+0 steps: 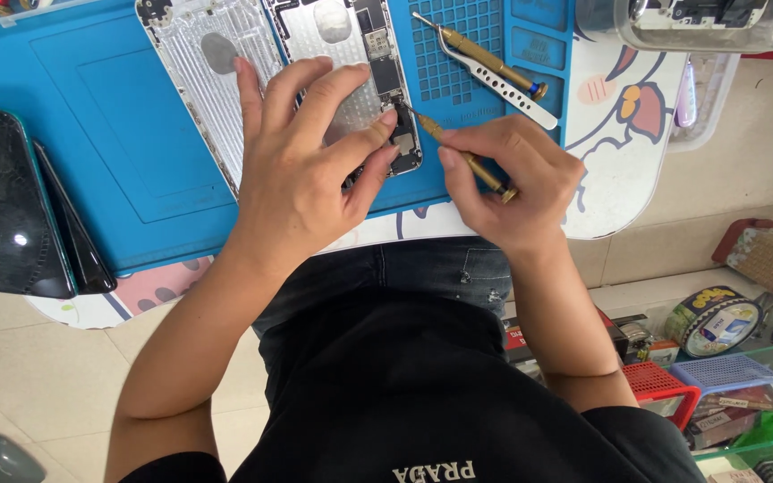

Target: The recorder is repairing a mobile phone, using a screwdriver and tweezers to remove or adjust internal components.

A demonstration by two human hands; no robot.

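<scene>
My left hand (301,161) presses down on an opened phone body (364,63) with its circuit board showing, fingers spread over its lower part. My right hand (512,179) pinches a thin brass screwdriver (458,152), whose tip rests on the phone's lower edge beside my left thumb. A second, bare metal phone shell (194,72) lies just left of the first, partly under my left fingers. Both lie on a blue work mat (118,125).
A second brass screwdriver (485,58) and steel tweezers (512,89) lie on the mat's gridded tray at the right. Two dark phones (11,206) rest at the mat's left edge. A clear plastic box (700,22) stands top right. Shelves with tape rolls and baskets (717,358) sit lower right.
</scene>
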